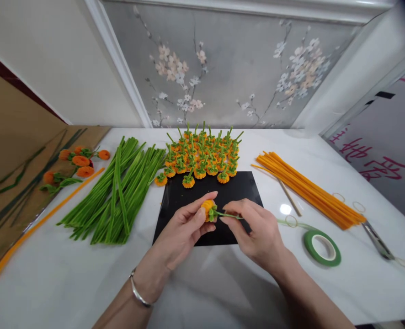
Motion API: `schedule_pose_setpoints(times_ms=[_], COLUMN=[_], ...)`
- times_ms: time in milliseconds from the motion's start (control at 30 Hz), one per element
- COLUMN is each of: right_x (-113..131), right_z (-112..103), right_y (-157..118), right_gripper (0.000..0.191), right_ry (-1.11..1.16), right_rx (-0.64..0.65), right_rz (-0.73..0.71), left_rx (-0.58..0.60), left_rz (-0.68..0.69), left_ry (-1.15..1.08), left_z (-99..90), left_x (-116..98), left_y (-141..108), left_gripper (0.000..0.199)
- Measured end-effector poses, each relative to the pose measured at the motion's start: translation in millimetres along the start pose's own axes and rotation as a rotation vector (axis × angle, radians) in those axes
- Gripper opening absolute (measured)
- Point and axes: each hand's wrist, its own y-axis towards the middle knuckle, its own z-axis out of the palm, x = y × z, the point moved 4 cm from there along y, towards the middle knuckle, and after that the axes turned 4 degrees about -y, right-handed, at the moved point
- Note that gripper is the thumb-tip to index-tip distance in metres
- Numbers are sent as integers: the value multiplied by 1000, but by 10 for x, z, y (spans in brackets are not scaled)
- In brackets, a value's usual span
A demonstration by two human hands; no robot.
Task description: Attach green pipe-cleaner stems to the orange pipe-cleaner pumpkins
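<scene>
Taping of a chenille flower, judged to be the step in hand. The left hand (178, 233) closes thumb and fingers around an orange flower head (208, 209), held above the black mat (175, 210) with its green base turned to the right. The right hand (262, 230) pinches a slender green strand (225, 214) that leads from this base; whether its fingers grip stem, tape or both cannot be told. A pale green tape tail (301, 224) runs from beside the right hand to the floral tape roll (310, 251), which lies flat on the white tabletop (68, 283) at the right. At the far side, the small orange flowers (202, 155) stand grouped with green stems upward, some at the mat's far edge. Green chenille stems (113, 201) lie to the left, and orange chenille stems (308, 189) to the right. The next move would seem to call for a steady left hold, light enough to spare the soft petals, with the strand kept taut and wound closely at the base by the right hand. Slack tape could leave the wrap loose; a hard pull could twist the flower head in the fingers.
</scene>
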Motion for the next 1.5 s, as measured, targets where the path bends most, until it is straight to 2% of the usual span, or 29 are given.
schedule_pose_setpoints(times_ms=[167, 400, 667, 733, 867, 933, 967, 1100, 1200, 1500], right_x=[44, 53, 15, -13, -80, -93, -90, -34, 2, 30], right_z=[28, 78, 126, 130, 62, -4, -35, -60, -3, 76], right_y=[6, 15, 0, -6, 0, 8, 12, 15, 7, -8], right_gripper=[15, 21, 33, 32, 15, 28, 29, 14, 15, 16], right_ry=[-154, -343, -239, -218, -78, 5, 27, 26, -10, -87], right_rx=[17, 51, 51, 72, 147, 142, 125, 53, 29, 73], right_rz=[-103, -95, -35, -4, 89, 114, 111, 10, -66, -64], left_rx=[-20, 57, 105, 70, -27, -48, -57, -76, -67, -50], left_rz=[-1, 23, 11, 1, 5, 4, 2, 4, 11, 20], left_ry=[32, 142, 185, 141, -35, -93, -108, -133, -132, -47], left_z=[21, 76, 89, 89, 66, 57, 54, 63, 92, 124], left_x=[49, 75, 109, 121, 109, 94, 88, 79, 92, 113], left_y=[-1, -10, -33, -21, 1, 3, 2, -4, -11, -30], left_gripper=[40, 38, 39, 37, 34, 36, 37, 36, 35, 32])
